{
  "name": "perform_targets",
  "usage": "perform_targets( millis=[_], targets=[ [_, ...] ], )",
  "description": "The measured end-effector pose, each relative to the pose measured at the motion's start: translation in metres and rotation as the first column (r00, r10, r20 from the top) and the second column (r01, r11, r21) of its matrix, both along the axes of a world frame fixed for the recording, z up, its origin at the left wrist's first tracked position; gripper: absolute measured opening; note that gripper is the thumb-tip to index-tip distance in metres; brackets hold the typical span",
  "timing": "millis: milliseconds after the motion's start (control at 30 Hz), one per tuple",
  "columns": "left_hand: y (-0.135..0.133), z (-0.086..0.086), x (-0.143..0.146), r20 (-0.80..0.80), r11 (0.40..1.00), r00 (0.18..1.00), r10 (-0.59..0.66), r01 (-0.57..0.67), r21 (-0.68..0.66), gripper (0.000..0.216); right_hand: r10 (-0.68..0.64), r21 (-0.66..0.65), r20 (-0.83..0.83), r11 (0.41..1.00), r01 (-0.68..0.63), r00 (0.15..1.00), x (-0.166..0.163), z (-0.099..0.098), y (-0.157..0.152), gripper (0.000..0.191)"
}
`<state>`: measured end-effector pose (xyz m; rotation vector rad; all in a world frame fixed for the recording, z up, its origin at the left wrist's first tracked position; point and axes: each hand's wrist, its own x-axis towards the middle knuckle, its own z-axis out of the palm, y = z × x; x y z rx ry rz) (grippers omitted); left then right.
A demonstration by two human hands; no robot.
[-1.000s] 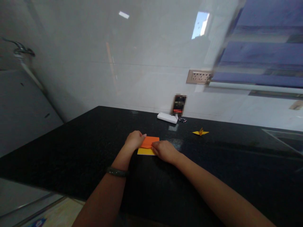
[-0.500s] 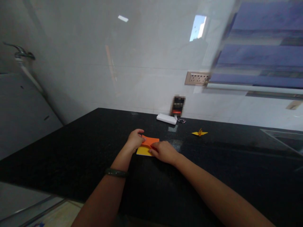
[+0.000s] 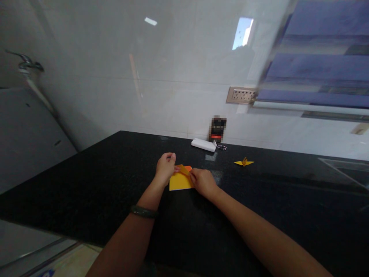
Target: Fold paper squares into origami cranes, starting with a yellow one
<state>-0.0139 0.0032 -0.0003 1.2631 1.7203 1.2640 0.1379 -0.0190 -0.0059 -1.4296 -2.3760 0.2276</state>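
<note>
Your right hand (image 3: 204, 183) pinches the paper (image 3: 181, 182) just below frame centre, your left hand (image 3: 165, 168) touches its upper-left part, grip unclear, and uneven pulling between them could skew or crumple the raised flap.

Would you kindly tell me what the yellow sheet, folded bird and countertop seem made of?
The yellow sheet looks like thin matte paper, with flat colour and a folded flap. The folded bird is probably paper too: thin, pointed wings. The countertop seems polished dark stone or a lookalike, given its reflections.
</note>
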Motion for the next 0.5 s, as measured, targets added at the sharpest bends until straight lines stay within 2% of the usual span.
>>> perform_targets(
  millis=[167,267,333,400,500],
  targets=[
    [-0.005,0.005,0.003,0.031,1.0,0.999,-0.023,0.023,-0.004,0.037,-0.051,-0.037,-0.214,0.998,0.045,0.976,0.002,-0.004,0.007,0.018],
    [-0.01,0.011,0.006,0.08,0.996,0.993,-0.092,0.094,-0.014,0.034,-0.071,-0.099,-0.332,0.994,0.039,0.941,0.003,-0.01,0.013,0.02],
    [-0.013,0.013,0.006,0.173,0.974,0.959,-0.225,0.228,0.006,0.027,-0.06,-0.161,-0.402,0.987,-0.006,0.914,0.004,-0.014,0.016,0.021],
    [-0.013,0.013,0.005,0.221,0.951,0.926,-0.307,0.31,0.022,0.02,-0.024,-0.221,-0.465,0.971,-0.09,0.885,0.007,-0.015,0.019,0.022],
    [-0.012,0.01,0.002,0.219,0.946,0.921,-0.321,0.32,0.04,0.01,0.033,-0.287,-0.536,0.933,-0.218,0.844,0.011,-0.011,0.02,0.03]
  ],
)
